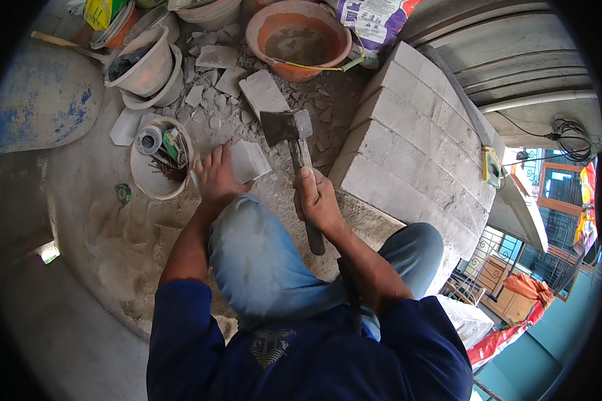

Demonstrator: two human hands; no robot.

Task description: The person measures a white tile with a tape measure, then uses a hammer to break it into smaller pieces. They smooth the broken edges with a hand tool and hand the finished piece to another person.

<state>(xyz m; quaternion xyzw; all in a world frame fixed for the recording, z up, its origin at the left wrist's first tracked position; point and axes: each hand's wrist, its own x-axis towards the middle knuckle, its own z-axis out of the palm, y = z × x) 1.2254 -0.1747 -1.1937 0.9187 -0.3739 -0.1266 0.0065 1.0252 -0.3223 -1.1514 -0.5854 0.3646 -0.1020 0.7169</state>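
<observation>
My right hand [319,200] is wrapped round the wooden handle of a hatchet [297,157], holding it upright with the dark blade turned left. Loose rubble lies beyond the hatchet's head. My left hand [219,175] lies across a pale grey piece of block [249,160], its fingers stretched out and a little apart. Parts of the block show on both sides of that hand, and the rest is hidden beneath it. Just left of it stands a whitish bucket [159,188] with a roll of tape and several small tools inside.
A stack of grey blocks [408,147] rises at right, with a handsaw [456,90] lying along it. Broken pieces [215,57] cover the ground ahead. An orange basin [261,32] and stacked buckets [140,70] stand farther off. A tape measure [123,193] lies at left.
</observation>
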